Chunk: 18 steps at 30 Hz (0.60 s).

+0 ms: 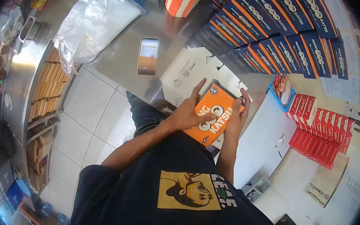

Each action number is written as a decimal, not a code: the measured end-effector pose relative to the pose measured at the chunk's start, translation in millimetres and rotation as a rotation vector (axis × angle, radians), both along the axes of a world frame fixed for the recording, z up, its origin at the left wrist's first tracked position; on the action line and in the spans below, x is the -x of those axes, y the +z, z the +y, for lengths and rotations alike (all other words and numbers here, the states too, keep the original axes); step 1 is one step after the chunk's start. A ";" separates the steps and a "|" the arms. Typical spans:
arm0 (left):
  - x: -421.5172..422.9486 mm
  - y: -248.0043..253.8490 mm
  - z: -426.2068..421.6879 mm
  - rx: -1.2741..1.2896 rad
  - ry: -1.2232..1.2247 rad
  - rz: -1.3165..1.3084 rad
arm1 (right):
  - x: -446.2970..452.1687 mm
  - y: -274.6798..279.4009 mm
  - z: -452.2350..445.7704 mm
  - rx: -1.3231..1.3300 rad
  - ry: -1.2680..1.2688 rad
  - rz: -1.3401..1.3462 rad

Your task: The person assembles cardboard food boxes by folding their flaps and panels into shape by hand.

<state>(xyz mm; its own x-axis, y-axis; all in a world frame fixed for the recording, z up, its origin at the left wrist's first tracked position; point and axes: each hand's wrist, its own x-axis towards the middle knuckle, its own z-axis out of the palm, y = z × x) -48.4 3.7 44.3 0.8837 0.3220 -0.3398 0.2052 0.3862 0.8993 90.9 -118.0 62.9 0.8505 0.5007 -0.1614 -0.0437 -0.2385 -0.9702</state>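
Between my two hands is an orange carton box [207,129] with "KATSU" lettering and round logos on its upper face and a dark side edge. My left hand [186,113] grips it from the left, thumb stretched across the printed face. From the right, my right hand [235,122] closes on it, thumb on top and fingers around the far edge. Beyond the box lies a white unfolded carton sheet [187,75] with small print, partly covered by the box and my hands. The undersides of my fingers are hidden.
A lit phone [148,57] rests on the metal counter [122,48], near a clear plastic bag [94,27]. Stacks of dark blue and orange boxes [266,15] stand at upper right. Red boxes [315,143] and a blue basket [281,96] are on the right.
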 end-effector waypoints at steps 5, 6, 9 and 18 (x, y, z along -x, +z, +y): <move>-15.0 -0.8 -12.1 0.007 0.408 -0.096 | 20.6 -5.9 1.6 0.024 0.144 -0.116; -14.1 4.6 -9.9 0.032 0.452 -0.078 | 25.1 -3.7 2.9 0.004 0.146 0.020; -14.3 9.5 -11.6 -0.075 0.466 -0.054 | 26.5 7.8 7.5 0.006 0.123 0.079; -19.2 32.5 11.3 -0.448 0.114 -0.005 | -32.5 4.1 -16.7 -0.079 0.114 -0.224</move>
